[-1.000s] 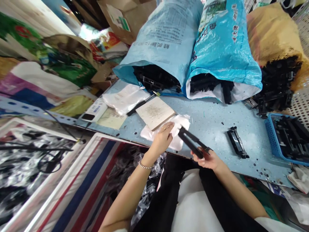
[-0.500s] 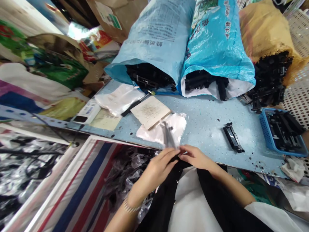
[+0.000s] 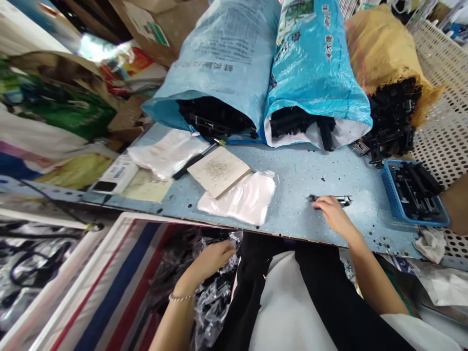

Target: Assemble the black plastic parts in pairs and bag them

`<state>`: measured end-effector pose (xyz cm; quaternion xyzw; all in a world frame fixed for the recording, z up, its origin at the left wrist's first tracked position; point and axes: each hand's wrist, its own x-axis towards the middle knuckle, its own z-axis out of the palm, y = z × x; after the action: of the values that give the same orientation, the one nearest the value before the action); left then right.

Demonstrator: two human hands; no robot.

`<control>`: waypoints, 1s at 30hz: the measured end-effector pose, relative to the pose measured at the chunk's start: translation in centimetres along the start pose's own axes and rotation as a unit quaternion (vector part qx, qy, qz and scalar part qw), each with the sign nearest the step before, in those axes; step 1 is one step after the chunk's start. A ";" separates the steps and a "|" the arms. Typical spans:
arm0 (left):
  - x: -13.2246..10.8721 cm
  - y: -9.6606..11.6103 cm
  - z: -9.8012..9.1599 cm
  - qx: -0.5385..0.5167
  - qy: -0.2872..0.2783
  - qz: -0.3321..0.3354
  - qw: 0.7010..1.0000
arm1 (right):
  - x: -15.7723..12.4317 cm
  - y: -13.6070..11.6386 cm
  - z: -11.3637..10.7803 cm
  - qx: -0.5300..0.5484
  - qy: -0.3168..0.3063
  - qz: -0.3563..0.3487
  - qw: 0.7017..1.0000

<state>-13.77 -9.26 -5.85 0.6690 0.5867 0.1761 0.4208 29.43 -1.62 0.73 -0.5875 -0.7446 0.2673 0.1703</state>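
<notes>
On the blue speckled tabletop [image 3: 292, 170], my right hand [image 3: 332, 214] has its fingers closed on a slim black plastic part [image 3: 343, 200] with a shiny strip. The part lies almost sideways, partly covered by my fingers. My left hand [image 3: 212, 258] is below the table's front edge, over a striped bin holding black parts in clear plastic bags [image 3: 212, 302]. Its fingers are blurred, so whether they hold anything is unclear. A stack of clear plastic bags [image 3: 256, 197] lies near the front edge, partly under a square board [image 3: 219, 170].
Two blue sacks [image 3: 230, 53] [image 3: 310, 63] and a yellow sack [image 3: 380, 48] spill black parts along the back. A blue basket [image 3: 393, 195] of similar parts stands right, near another person's arm [image 3: 457, 204]. More clear bags [image 3: 164, 151] lie left.
My hands have parted from a bagged part held at the front edge. The left went down over the bin, and the right moved right to the black part, which has turned.
</notes>
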 end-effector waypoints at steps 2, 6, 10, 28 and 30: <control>2.3 4.5 0.0 -0.063 -0.075 0.021 0.995 | -0.8 -0.5 0.3 0.009 -0.065 -0.047 0.997; 7.9 11.6 1.6 0.119 0.147 0.046 0.981 | -1.7 -0.8 0.6 -0.008 -0.014 0.030 0.999; 11.3 12.1 2.0 0.182 0.126 0.022 0.975 | -2.3 -0.7 0.4 -0.088 0.099 0.211 0.968; 12.4 8.8 -0.5 -0.180 0.106 -0.041 0.977 | 2.8 -6.8 4.2 0.568 -0.022 0.147 0.809; 12.3 8.9 -0.1 -0.166 0.138 -0.057 0.975 | 4.7 -9.4 7.0 0.695 -0.041 0.125 0.707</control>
<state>-5.13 2.60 -2.17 0.5247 0.6390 0.3374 0.4499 16.84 -0.06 0.47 -0.3789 -0.2745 0.7518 0.4646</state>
